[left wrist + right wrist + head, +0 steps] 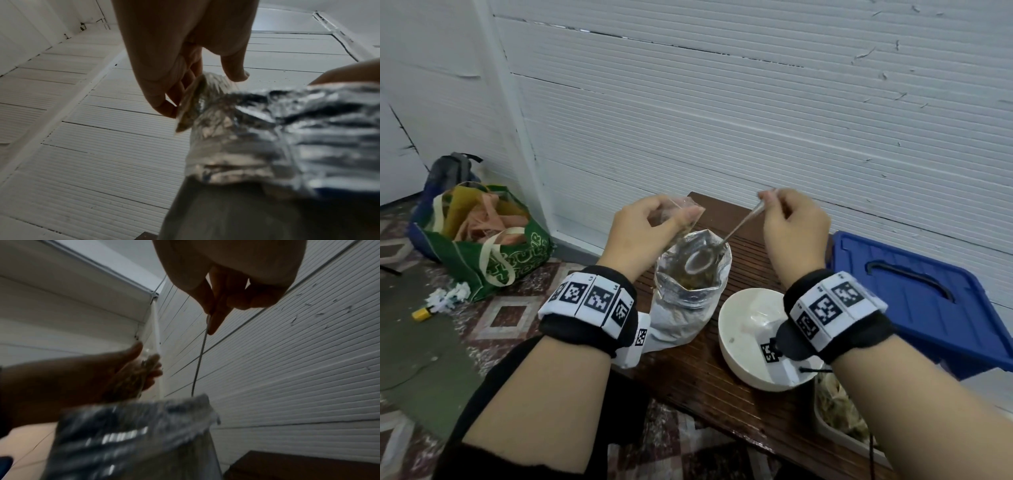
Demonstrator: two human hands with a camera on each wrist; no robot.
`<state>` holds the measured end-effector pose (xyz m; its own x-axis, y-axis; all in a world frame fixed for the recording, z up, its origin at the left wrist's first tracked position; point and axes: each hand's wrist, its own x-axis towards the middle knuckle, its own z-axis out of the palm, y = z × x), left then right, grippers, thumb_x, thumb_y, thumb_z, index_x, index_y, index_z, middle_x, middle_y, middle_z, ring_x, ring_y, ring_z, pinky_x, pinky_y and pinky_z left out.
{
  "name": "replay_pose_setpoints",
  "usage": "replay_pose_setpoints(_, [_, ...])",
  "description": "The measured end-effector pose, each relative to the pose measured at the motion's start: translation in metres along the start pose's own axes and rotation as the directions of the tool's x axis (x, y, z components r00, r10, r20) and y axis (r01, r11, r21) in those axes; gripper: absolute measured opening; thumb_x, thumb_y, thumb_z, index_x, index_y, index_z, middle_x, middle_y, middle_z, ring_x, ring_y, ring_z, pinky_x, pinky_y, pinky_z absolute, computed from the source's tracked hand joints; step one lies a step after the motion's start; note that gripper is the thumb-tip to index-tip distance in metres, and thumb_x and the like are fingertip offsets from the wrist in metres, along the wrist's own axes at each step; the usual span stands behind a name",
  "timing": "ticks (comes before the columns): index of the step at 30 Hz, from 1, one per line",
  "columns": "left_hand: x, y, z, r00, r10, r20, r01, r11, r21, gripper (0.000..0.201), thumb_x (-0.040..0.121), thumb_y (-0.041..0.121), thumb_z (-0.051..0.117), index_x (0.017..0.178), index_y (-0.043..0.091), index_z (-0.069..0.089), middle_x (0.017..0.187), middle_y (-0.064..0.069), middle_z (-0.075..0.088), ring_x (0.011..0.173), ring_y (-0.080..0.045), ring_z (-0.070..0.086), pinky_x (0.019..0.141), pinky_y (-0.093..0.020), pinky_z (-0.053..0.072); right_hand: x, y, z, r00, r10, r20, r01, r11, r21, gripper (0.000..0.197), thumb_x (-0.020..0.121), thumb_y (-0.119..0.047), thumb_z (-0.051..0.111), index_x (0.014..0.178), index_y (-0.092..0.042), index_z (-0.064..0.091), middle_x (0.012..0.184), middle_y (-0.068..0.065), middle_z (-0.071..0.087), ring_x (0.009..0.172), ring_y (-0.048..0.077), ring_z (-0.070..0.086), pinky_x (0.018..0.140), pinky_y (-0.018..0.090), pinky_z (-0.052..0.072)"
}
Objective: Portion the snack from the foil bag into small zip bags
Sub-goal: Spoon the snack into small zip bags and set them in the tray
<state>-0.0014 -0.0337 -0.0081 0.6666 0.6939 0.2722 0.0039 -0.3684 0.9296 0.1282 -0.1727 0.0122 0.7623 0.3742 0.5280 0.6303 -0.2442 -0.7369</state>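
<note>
The foil bag [690, 294] stands upright on the dark wooden desk [709, 373], its crinkled silver mouth open toward the head camera and brownish snack [688, 281] visible down inside. A small clear zip bag [681, 214] hangs just above and behind the foil bag's left rim, with some brownish snack showing through its lower part in the left wrist view. The left hand [643, 229] pinches this zip bag near its top between thumb and curled fingers. The right hand [792, 226] grips the end of a metal spoon [722, 243] with thumb and fingers closed on the handle; the handle slants down and the bowl of the spoon sits inside the foil bag's mouth. Both wrists wear black bands with white coded markers. Just right of the foil bag a white bowl [743, 339] rests on the desk, and a tray [839, 414] of pale shredded food shows at the desk's near right edge. A blue plastic lid [914, 301] lies to the right. Behind the desk runs a white ribbed wall [722, 102]. On the patterned tile floor [510, 315] at left stand a green shopping bag [482, 240] and a grey backpack [450, 171].
</note>
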Motion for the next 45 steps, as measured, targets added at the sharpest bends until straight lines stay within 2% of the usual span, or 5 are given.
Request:
replay_pose_setpoints(7, [-0.003,0.003,0.000,0.996,0.087,0.031,-0.087,0.996,-0.007,0.040,0.062,0.066,0.067,0.095,0.044,0.071,0.095,0.012,0.070,0.093,-0.009,0.064,0.085,-0.032,0.053,-0.022,0.018,0.028,0.975,0.049,0.216,-0.009,0.984,-0.180,0.014,0.087,-0.030,0.063,0.084,-0.022,0.073,0.081,-0.003,0.070,0.093,0.028,0.060,0.091,0.045,0.045])
replay_pose_setpoints(12, [-0.003,0.006,0.000,0.991,0.126,0.052,-0.130,0.989,0.071,0.042,0.064,0.064,0.060,0.101,0.046,0.066,0.083,0.004,0.047,0.076,-0.008,0.045,0.067,-0.008,0.037,-0.021,0.019,0.030,0.960,0.078,0.267,-0.015,0.972,-0.233,0.009,0.084,-0.033,0.066,0.079,-0.026,0.070,0.080,-0.003,0.069,0.092,0.027,0.060,0.089,0.045,0.046])
replay_pose_setpoints(23, [-0.009,0.015,0.011,0.991,0.129,0.031,-0.128,0.991,-0.024,0.036,0.060,0.063,0.069,0.088,0.042,0.070,0.104,0.005,0.071,0.100,-0.013,0.064,0.089,-0.040,0.053,-0.006,-0.011,-0.005,0.940,0.187,0.283,-0.237,0.959,0.153,0.034,0.089,-0.046,0.058,0.071,-0.023,0.074,0.073,-0.004,0.072,0.083,0.008,0.066,0.082,0.027,0.047])
replay_pose_setpoints(32, [-0.025,0.044,0.044,0.965,0.238,0.109,-0.244,0.969,0.044,0.041,0.064,0.055,0.068,0.101,0.036,0.070,0.097,0.008,0.069,0.089,0.001,0.060,0.075,-0.006,0.044,0.000,-0.022,-0.058,0.936,0.147,0.319,-0.225,0.949,0.223,0.028,0.083,-0.026,0.071,0.063,-0.007,0.070,0.045,-0.011,0.059,0.044,-0.005,0.051,0.051,0.008,0.038])
replay_pose_setpoints(45, [-0.065,0.057,0.125,0.959,0.124,0.254,-0.111,0.992,-0.066,0.033,0.073,0.031,0.083,0.101,0.018,0.072,0.089,0.003,0.073,0.083,-0.012,0.069,0.080,-0.035,0.058,-0.015,0.014,-0.142,0.938,0.256,0.234,-0.289,0.949,0.123,0.029,0.090,-0.028,0.062,0.070,-0.011,0.073,0.052,-0.009,0.064,0.045,-0.004,0.051,0.049,0.011,0.038])
